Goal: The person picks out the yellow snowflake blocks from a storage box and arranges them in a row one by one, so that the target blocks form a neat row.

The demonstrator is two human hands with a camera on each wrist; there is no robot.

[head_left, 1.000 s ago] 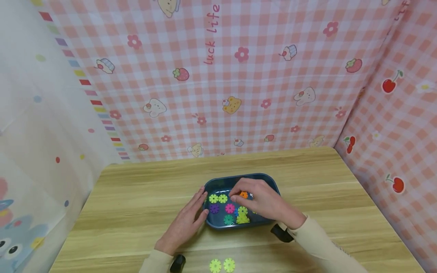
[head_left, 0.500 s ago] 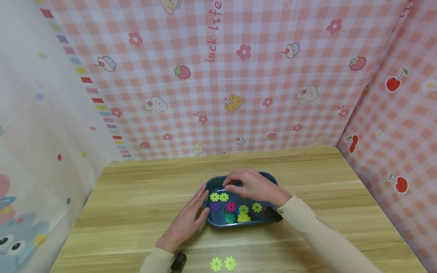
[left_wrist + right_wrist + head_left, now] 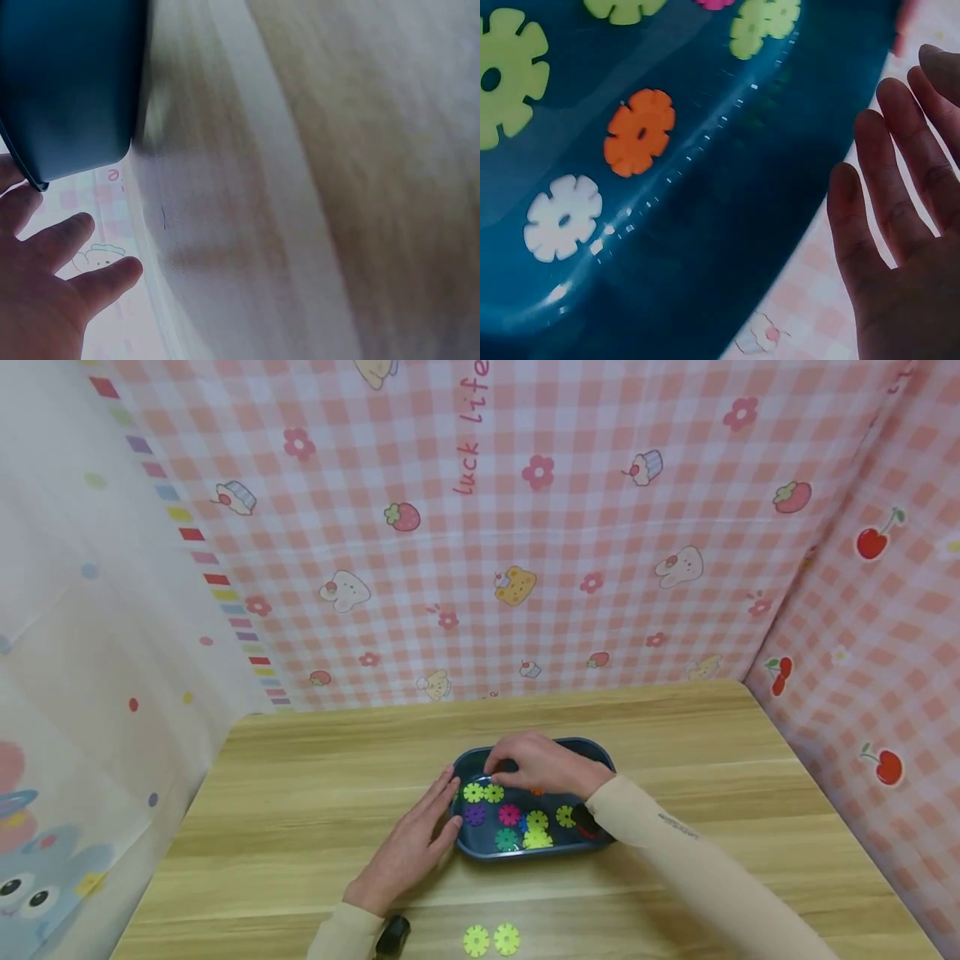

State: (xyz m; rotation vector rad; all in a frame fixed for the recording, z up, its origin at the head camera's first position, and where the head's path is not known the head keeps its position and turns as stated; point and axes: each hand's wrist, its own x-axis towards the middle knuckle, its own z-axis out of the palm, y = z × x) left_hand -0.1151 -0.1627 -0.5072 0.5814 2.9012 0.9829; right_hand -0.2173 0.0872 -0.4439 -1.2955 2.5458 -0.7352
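A dark blue tray holds several notched plastic discs. Among them are a joined-looking yellow-green pair, a purple disc, a pink disc and a green disc. In the right wrist view an orange disc and a white disc lie near the tray's wall. My left hand rests against the tray's left end, fingers straight. Over the tray's back part hovers my right hand, fingers loosely bent, thumb apart from the index finger; nothing shows between them.
Two yellow-green discs lie side by side on the wooden table, near its front. Behind the table hangs a pink checked cloth. A black wrist strap piece sits at the left cuff.
My right hand has shifted left and toward the tray's back, away from the orange disc, uncovering a yellow-green disc at the right. The left hand stays at the tray's end.
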